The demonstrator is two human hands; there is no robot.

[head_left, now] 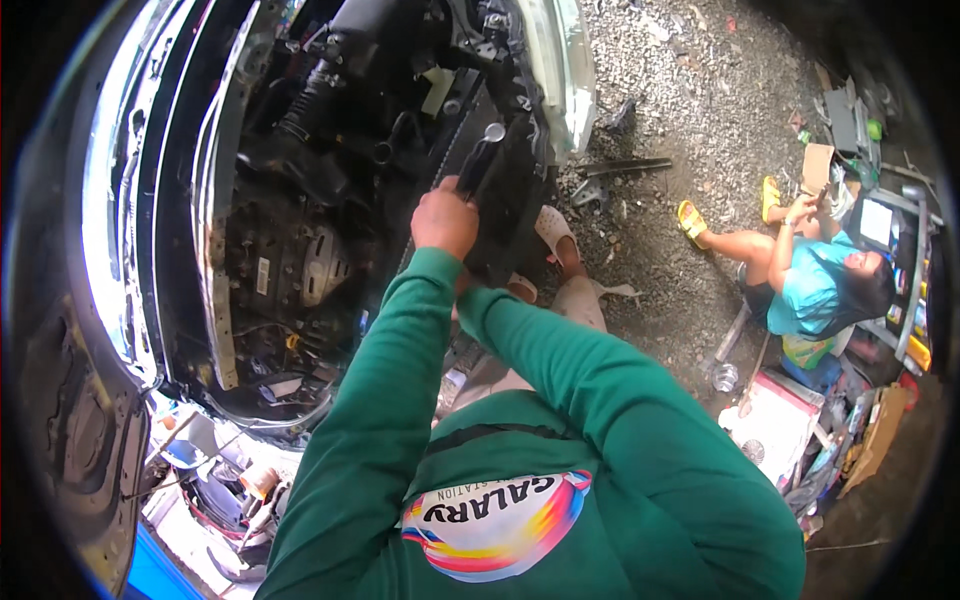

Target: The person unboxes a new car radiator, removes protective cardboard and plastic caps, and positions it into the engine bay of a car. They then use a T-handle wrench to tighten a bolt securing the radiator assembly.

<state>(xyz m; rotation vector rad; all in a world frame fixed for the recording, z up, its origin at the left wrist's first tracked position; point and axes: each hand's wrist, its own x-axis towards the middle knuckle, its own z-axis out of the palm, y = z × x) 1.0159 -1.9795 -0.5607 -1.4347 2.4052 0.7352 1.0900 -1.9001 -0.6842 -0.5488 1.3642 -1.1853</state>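
My left hand is closed around a black cylindrical tool with a pale round end, somewhat like a flashlight. It is over the engine bay of a vehicle, beside the long ridged edge of what looks like a radiator. My right arm crosses under the left wrist. Only a sliver of my right hand shows there, and its fingers are hidden. Dark hoses and a ribbed duct lie in the engine bay to the left.
A raised hood stands at the far left. A pale bumper borders the bay on its right. On the gravel lies a dark bar. A person in a turquoise shirt sits at right among boxes and scrap.
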